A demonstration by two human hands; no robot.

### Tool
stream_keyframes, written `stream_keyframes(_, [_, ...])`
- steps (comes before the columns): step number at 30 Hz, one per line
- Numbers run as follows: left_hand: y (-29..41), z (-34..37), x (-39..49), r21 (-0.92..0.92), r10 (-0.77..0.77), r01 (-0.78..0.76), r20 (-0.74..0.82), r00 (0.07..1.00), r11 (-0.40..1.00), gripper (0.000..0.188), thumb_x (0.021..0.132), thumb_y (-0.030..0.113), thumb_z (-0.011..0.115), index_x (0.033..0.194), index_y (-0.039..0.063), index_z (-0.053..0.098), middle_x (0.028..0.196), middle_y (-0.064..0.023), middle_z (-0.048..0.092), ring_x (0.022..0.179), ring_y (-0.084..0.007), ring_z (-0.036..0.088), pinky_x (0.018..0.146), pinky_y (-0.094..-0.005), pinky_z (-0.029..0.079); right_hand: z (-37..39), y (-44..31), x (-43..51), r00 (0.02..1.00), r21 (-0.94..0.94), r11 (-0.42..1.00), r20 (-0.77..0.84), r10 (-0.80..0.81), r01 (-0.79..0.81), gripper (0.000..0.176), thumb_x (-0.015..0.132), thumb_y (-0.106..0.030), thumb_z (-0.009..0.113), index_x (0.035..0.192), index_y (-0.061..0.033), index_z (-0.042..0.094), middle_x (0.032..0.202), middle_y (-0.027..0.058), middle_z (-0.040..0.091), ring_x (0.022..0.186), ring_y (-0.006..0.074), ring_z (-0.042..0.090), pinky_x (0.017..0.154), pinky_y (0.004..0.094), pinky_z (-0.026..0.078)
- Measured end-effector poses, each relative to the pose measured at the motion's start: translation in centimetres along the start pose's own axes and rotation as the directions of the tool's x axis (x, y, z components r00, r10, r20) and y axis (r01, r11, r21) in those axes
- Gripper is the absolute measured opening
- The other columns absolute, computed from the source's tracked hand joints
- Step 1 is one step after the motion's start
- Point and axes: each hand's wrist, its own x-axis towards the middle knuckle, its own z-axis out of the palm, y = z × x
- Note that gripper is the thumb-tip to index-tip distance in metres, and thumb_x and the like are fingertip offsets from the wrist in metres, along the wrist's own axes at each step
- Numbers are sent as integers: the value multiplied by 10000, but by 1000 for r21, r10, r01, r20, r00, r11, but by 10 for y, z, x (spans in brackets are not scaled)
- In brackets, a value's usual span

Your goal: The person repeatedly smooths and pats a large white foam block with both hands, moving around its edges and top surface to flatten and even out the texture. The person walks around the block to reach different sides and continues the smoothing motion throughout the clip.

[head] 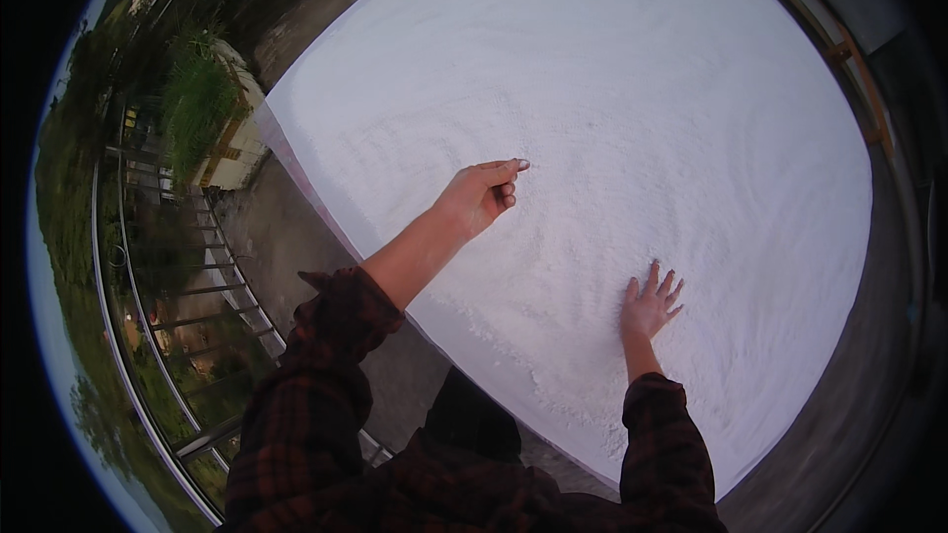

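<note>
A broad layer of white powdery or granular material (578, 89) covers a pale sheet (474, 355), with shallow ridges and swirls across its surface. Over the middle of the layer is my left hand (481, 196), thumb and forefinger pinched together and the other fingers curled. A pale spot shows at those fingertips, too small to tell as a nail or a bit of the material. My right hand (648, 307) lies palm down on the layer at lower right, fingers spread, holding nothing. Plaid sleeves are rolled back on both arms.
The sheet's near edge runs diagonally before my legs. Concrete floor (266, 237) borders it at left. Beyond stand a metal railing (215, 303) and a block-like planter (241, 133) with grass (196, 104). A wooden frame (863, 89) stands along the right.
</note>
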Motion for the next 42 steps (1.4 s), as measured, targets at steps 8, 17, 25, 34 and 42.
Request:
stream_keyframes(8, [-1, -21, -25, -18, 46, -46, -31, 998, 999, 140, 888, 49, 652, 989, -43, 622, 800, -21, 548, 677, -104, 493, 626, -256, 445, 9, 1, 0, 998, 3, 1000, -56, -23, 23, 588, 922, -461, 507, 1469, -301, 361, 1555, 108, 273, 1467, 333, 116, 1124, 632, 126])
stream_keyframes(17, [7, -41, -50, -39, 75, -77, -61, 995, 996, 171, 897, 38, 621, 1040, -52, 637, 792, -5, 536, 694, -93, 486, 623, -248, 445, 11, 1, 1, 998, 8, 1000, -53, -16, 17, 573, 935, -474, 493, 1467, -308, 360, 1558, 107, 267, 1468, 329, 119, 1128, 624, 122])
stream_keyframes(25, [2, -59, -64, -74, 86, -90, -53, 995, 993, 177, 903, 41, 604, 1059, -41, 625, 792, 2, 530, 696, -89, 479, 633, -239, 435, 16, 4, 1, 998, -4, 1000, -64, -23, 23, 579, 937, -475, 489, 1473, -304, 351, 1558, 115, 266, 1466, 335, 120, 1120, 637, 127])
stream_keyframes(34, [-24, -281, -144, -274, 153, -339, -529, 835, 900, 100, 905, 149, 667, 959, 70, 637, 717, 12, 549, 617, -108, 500, 575, -251, 447, 13, 4, 1, 997, 9, 999, -70, -39, 40, 576, 939, -462, 495, 1475, -315, 347, 1559, 108, 265, 1466, 329, 119, 1118, 644, 123])
stream_keyframes(42, [-20, -506, -268, 221, 289, -309, -937, 195, 925, 134, 868, 175, 658, 956, 74, 654, 727, -1, 524, 572, -107, 464, 496, -264, 407, 11, -50, 3, 973, 307, 924, 83, 214, -229, 616, 965, -479, 441, 1515, -280, 250, 1584, 158, 150, 1444, 442, 97, 1105, 658, 137])
